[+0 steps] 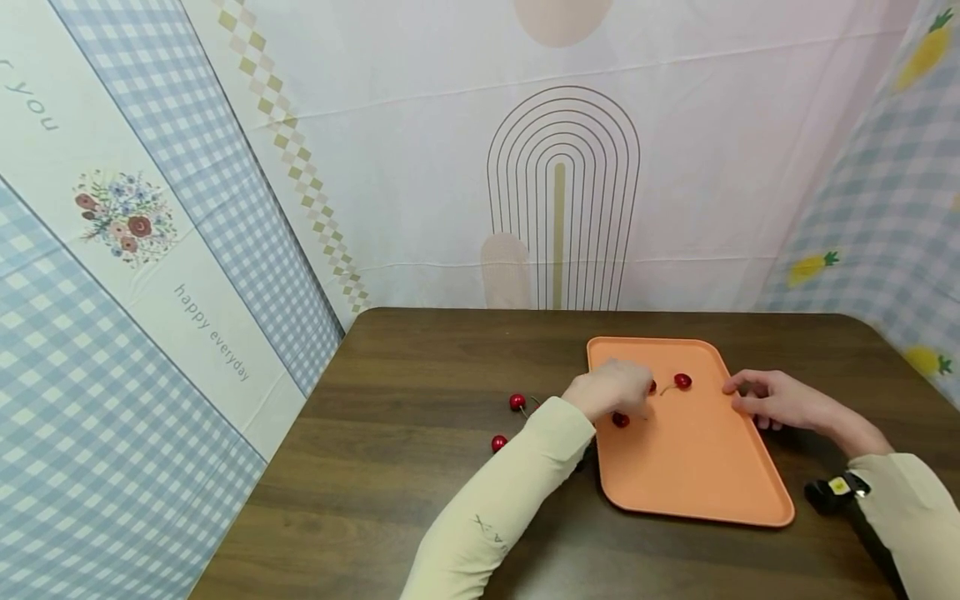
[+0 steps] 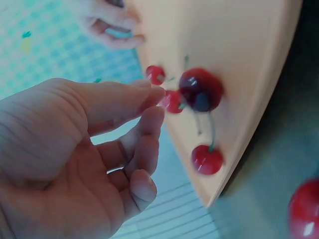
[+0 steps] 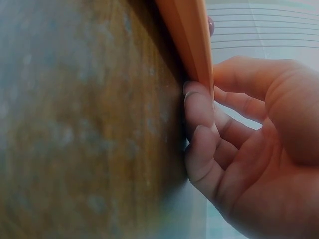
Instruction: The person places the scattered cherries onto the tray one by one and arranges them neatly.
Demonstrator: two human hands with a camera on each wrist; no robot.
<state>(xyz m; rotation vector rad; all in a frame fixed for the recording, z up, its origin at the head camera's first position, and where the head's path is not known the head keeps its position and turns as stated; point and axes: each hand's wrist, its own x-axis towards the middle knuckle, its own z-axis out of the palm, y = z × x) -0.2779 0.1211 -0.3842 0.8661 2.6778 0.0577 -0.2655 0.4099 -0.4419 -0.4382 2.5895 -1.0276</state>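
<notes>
- Head view: cherries [image 1: 682, 381] on tray [image 1: 693, 467] and bench [image 1: 420, 367].
- Left hand [image 1: 609, 390]: fingers loosely bent, nothing visibly grasped.
- Right hand [image 1: 783, 402]: pinching tray rim.
- Probably light, slippery; best pinched round the body.

We see a cream left sleeve [image 1: 472, 504] with small dark markings [image 1: 489, 527], left of the orange tray [image 1: 690, 467]; right of it, 1 cream right sleeve [image 1: 911, 521] and a black wrist device [image 1: 823, 496].
</notes>
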